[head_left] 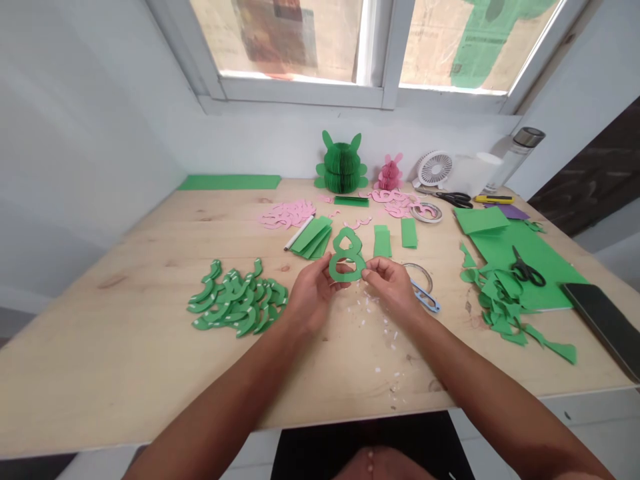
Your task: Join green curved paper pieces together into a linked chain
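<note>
The cutout (349, 254), at the frame's centre, has both holes open; the left hand (311, 293) and right hand (393, 283) pinch its lower edges. Left of centre, a heap of curved pieces (235, 303) looks finished. Cards (313, 239) just above centre seem uncut; scraps (500, 303) lie at right, beside a largely whole sheet (530, 240).

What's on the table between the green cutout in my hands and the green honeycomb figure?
The head view shows a narrow green strip and pink paper scraps between the green cutout and the honeycomb figure.
</note>
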`<state>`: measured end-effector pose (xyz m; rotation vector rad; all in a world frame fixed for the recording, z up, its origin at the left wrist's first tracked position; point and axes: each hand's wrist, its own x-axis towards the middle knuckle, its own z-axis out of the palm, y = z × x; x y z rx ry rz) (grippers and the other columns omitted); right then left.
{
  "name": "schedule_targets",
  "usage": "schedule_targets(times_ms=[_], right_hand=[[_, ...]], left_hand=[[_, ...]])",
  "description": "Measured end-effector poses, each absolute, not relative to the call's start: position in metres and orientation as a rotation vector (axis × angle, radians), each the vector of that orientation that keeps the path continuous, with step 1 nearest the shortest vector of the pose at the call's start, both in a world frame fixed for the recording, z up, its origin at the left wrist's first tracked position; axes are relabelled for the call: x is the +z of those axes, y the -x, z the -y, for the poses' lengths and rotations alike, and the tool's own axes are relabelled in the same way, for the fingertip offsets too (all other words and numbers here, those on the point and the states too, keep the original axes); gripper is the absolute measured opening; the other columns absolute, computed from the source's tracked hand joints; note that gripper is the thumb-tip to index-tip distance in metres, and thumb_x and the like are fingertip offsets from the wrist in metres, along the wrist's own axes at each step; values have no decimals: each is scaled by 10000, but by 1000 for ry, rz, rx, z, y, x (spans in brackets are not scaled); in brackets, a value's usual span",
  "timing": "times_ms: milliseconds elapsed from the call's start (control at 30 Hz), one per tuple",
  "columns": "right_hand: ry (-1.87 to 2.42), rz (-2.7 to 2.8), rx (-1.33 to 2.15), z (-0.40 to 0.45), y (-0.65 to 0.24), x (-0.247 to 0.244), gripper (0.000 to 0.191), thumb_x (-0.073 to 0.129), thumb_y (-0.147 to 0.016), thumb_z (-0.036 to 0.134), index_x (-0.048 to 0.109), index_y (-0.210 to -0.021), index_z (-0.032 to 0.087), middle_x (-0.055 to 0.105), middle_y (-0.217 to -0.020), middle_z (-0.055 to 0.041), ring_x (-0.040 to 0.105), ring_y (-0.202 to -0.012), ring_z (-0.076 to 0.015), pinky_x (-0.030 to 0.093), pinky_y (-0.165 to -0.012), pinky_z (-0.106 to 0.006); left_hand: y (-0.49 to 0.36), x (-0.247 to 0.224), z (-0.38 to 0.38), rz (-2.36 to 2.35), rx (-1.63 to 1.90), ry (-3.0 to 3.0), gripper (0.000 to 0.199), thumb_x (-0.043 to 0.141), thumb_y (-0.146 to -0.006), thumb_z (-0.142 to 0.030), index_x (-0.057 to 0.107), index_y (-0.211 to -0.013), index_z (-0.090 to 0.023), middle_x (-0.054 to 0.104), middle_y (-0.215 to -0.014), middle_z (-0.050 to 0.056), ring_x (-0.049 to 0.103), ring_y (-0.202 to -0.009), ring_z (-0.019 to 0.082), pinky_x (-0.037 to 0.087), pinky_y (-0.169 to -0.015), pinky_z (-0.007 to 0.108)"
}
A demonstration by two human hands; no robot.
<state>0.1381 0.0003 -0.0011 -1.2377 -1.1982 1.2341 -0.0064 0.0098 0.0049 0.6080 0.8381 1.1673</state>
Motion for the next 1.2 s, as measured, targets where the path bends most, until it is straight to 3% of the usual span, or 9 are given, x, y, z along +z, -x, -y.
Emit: schedule_targets(times_ms=[400, 733, 1033, 1200], right_hand=[[1233, 1421, 1158, 2, -138, 0, 151, 577, -703, 309, 549, -685, 162, 468, -575, 42, 406, -511, -91, 326, -504, -222], [1233, 1447, 1115, 4, -138, 4, 225, 538, -760, 381, 574, -713, 163, 532, -621, 12, 459, -556, -114, 354, -517, -231], [1271, 1478, 1120, 2, -137, 1, 170, 551, -738, 324, 576, -715, 158, 473, -571, 35, 408, -518, -98, 325, -500, -227], [1253, 1479, 1142, 3, -136, 1, 168, 558, -728, 327, 556, -682, 165, 430, -529, 57, 372, -484, -88, 295, -473, -219]], left_hand=[[4, 3, -9, -842, 1182, -650, 179, 744, -593, -227, 602, -671, -151, 583, -627, -12, 532, -615, 103, 397, -604, 225], [2, 4, -8, -927, 1212, -732, 206, 743, -568, -256, 569, -607, -154, 561, -584, -8, 530, -593, 116, 404, -586, 236], [-1, 3, -7, -980, 1207, -780, 229, 749, -551, -258, 624, -706, -145, 592, -613, -10, 554, -583, 114, 433, -622, 250], [1, 6, -9, -947, 1254, -734, 281, 749, -545, -267, 645, -776, -144, 626, -733, 16, 546, -579, 107, 456, -618, 264]])
